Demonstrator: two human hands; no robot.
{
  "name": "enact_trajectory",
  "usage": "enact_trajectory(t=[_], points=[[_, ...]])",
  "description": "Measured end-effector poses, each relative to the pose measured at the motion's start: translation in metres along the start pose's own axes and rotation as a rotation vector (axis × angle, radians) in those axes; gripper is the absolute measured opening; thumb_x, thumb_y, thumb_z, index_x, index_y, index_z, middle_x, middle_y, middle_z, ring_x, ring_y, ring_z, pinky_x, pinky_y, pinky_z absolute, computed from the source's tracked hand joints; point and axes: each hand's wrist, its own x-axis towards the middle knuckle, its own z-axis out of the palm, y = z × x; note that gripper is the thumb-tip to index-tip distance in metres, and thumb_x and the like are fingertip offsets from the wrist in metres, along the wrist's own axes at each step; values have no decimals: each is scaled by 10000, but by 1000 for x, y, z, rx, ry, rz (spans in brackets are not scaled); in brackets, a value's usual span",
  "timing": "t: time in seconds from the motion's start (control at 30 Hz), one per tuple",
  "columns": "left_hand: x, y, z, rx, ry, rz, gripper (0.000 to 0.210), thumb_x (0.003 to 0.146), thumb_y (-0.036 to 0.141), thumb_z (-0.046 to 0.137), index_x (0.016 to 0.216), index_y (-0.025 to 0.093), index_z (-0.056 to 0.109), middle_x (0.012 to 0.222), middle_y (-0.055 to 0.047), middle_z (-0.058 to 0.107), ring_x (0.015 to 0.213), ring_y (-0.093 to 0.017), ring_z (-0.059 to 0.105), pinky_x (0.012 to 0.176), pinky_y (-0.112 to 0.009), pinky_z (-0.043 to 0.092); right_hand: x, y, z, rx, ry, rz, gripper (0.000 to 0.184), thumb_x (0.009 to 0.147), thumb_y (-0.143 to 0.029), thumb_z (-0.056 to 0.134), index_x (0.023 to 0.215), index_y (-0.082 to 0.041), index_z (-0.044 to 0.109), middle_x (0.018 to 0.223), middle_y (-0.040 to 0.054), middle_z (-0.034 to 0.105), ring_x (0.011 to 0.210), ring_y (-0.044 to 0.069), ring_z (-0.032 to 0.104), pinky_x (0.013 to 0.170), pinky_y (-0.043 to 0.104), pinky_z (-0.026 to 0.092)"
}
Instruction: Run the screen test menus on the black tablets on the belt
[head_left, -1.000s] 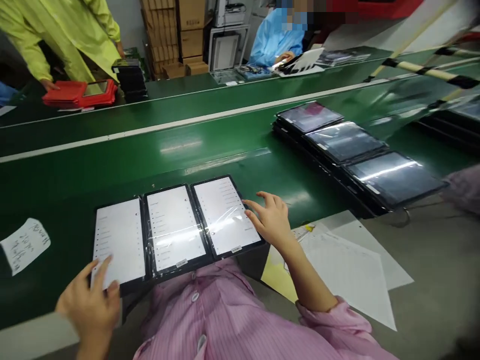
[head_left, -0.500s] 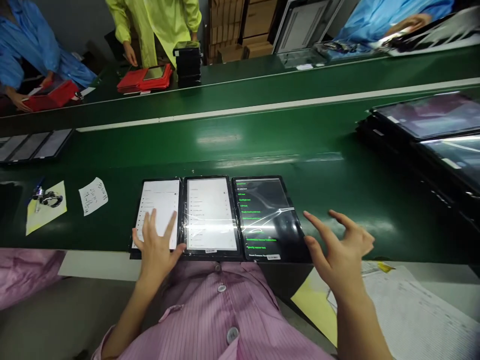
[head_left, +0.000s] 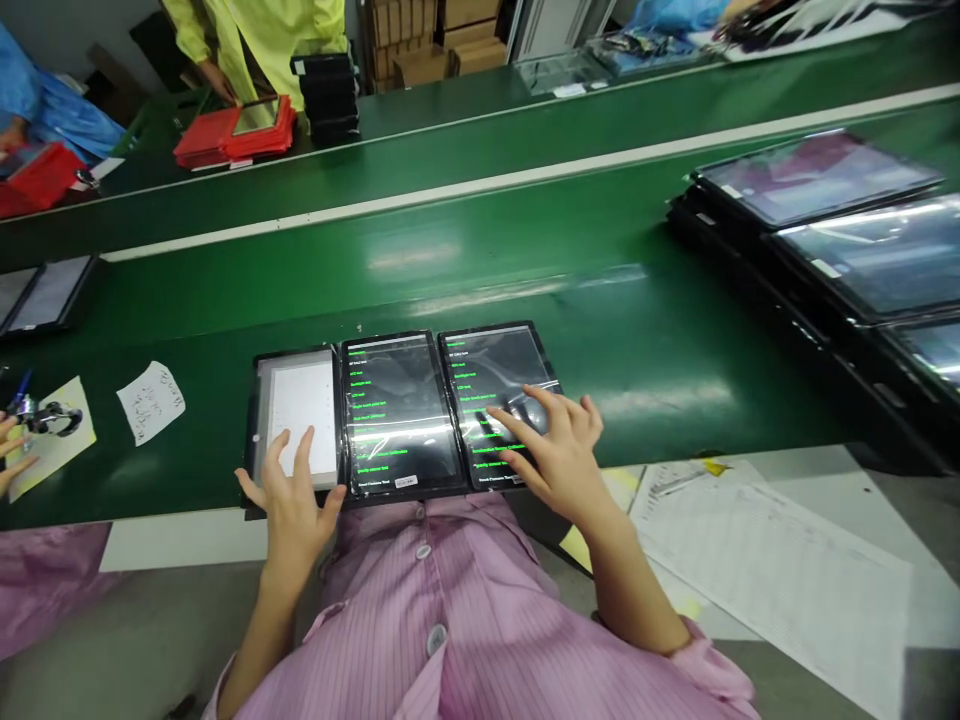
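Three tablets lie side by side at the near edge of the green bench. The left tablet (head_left: 304,400) shows a pale screen, partly greyed. My left hand (head_left: 289,490) is over its lower part, fingers spread, holding nothing. Green text lines on black fill the middle tablet (head_left: 401,420) and the right tablet (head_left: 499,360). Above the right tablet's lower half is my right hand (head_left: 559,450), fingers apart and nothing in it. Whether its fingertips touch the glass I cannot tell.
Stacked tablets (head_left: 825,180) stand at the right. A handwritten note (head_left: 150,402) and a yellow paper (head_left: 75,440) lie left, where another person's hand (head_left: 9,455) reaches in. Printed sheets (head_left: 787,570) lie at lower right. Co-workers handle red cases (head_left: 210,135) across the bench (head_left: 450,240).
My right hand has moved left, from beside the right tablet to over its screen. The middle tablet has turned from white to green text on black. The left screen has partly greyed.
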Motion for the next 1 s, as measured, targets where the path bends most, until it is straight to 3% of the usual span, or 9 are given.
enact_trajectory(t=[0.1,0.33,0.4,0.53,0.7,0.83,1.0], points=[[-3,14,7,52,-56,8,881,906,785,138,1439,214,546,1442,-224,391,1314,-406,421,1127,-727,61,-1,-3,3,-18,-18,-45,394,943,-504,529,1311,-419,643,1517,56,384,1327,356,350,1145,655,143],[2,31,14,107,-172,58,660,928,721,338,1450,365,526,1468,-195,369,1327,-418,377,1079,-779,84,-4,3,-1,-33,53,-50,415,943,-490,533,1328,-379,642,1520,95,360,1316,392,372,1120,697,145],[3,24,11,134,-147,1,672,937,705,343,1461,322,518,1475,-205,368,1339,-419,364,1085,-774,81,-5,6,-5,-23,106,-21,453,949,-483,513,1381,-375,597,1500,112,381,1297,409,398,1111,705,159],[0,-4,2,170,23,-214,816,956,694,234,1506,121,419,1466,-263,411,1339,-418,365,1107,-745,75,-8,12,-8,-10,191,37,507,948,-493,504,1443,-386,517,1473,137,416,1282,454,413,1096,724,167],[-6,-33,-6,194,12,-240,700,1007,585,177,1511,152,394,1441,-195,525,1320,-383,386,1119,-718,3,-8,14,-5,16,190,78,573,956,-518,470,1500,-342,433,1464,159,423,1286,458,403,1093,731,174],[-5,-29,-7,221,118,-239,809,975,664,127,1526,129,381,1505,-217,439,1339,-399,363,1124,-709,19,-1,8,-1,5,125,96,569,967,-491,459,1497,-285,435,1444,180,434,1278,428,404,1102,713,177],[-2,0,1,151,-18,-124,757,972,675,183,1474,199,491,1509,-210,413,1332,-405,377,1111,-742,41,8,-2,2,-40,37,89,481,967,-445,471,1429,-316,516,1456,136,420,1279,381,380,1108,695,189]])
